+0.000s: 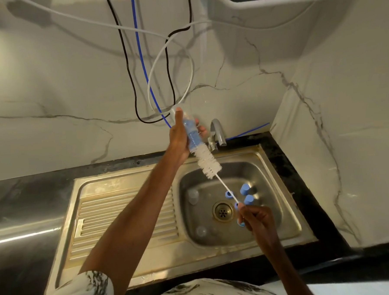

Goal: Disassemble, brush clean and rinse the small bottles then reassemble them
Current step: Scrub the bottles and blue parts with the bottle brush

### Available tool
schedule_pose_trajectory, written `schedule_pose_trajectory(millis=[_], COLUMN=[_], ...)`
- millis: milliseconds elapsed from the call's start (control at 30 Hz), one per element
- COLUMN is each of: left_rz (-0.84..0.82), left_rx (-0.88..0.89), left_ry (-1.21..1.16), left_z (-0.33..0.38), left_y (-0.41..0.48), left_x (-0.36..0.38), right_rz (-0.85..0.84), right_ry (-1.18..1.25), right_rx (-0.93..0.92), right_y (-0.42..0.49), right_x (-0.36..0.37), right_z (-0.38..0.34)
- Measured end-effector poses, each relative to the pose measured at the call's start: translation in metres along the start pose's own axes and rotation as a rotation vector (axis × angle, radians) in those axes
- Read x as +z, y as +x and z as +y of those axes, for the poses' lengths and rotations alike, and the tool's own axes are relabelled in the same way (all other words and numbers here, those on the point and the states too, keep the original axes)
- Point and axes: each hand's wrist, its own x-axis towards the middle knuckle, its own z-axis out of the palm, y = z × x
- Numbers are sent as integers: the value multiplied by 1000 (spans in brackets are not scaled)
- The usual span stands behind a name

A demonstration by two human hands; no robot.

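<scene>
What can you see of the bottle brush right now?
The brush has a fluffy white bristle head on a thin white twisted stem, with a bit of blue at the handle end. It slants up and away over the sink, its tip inside the clear bottle, where blue shows through. The right hand pinches the stem's lower end; the left hand grips the bottle.

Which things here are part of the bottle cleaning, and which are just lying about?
In the job: small bottle in left hand; bottle brush in right hand; blue caps and clear bottles in the sink; tap.
Just there: wall cables; white appliance.
</scene>
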Motion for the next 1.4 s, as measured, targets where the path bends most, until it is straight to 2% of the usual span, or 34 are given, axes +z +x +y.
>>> schedule_pose_trajectory(millis=[100, 167, 200, 300, 367, 433, 533, 700, 767, 867, 1100, 1233, 1300, 1400], left_rz=[-3, 20, 25, 38, -6, -25, -37, -29, -12, 6, -51, -121, -181, -187], left_rx=[14, 39, 62, 102, 117, 123, 118, 98, 96, 99, 133, 115, 116, 107], left_ry=[170, 178, 156, 101, 83, 95, 107, 55, 58, 61, 79, 64, 121, 61], left_z=[-16, -17, -13, -2, 1, 2, 6, 9, 5, 3, -11, 13, 8, -3], left_y=[-7, -9, -9, -6, -2, 1, 2, 3, 3, -1, 3, 1, -8, -11], left_x=[11, 13, 14, 13, 11, 8, 2, 6, 9, 18, 13, 18, 25, 25], right_rz=[102, 131, 103, -113, -216, -223, -126, 6, 4, 3, -17, -5, -11, -31], right_ry=[-46, -80, -68, 172, 235, 221, 146, 62, 36, 8, 76, 73, 93, 117], right_rx=[-49, -43, 0, 325, 434, 392, 318, 398, 405, 284, 148, 136, 122, 101], right_y=[14, 15, 15, 16, 18, 16, 15, 16, 14, 7, 11, -4, -1, 3], right_x=[-3, -1, 0, 6, 6, 4, 5, 17, 24, 31, 27, 24, 23, 23], right_z=[-11, -14, -13, -15, -22, -24, -15, 0, 0, 3, -8, 1, -4, -7])
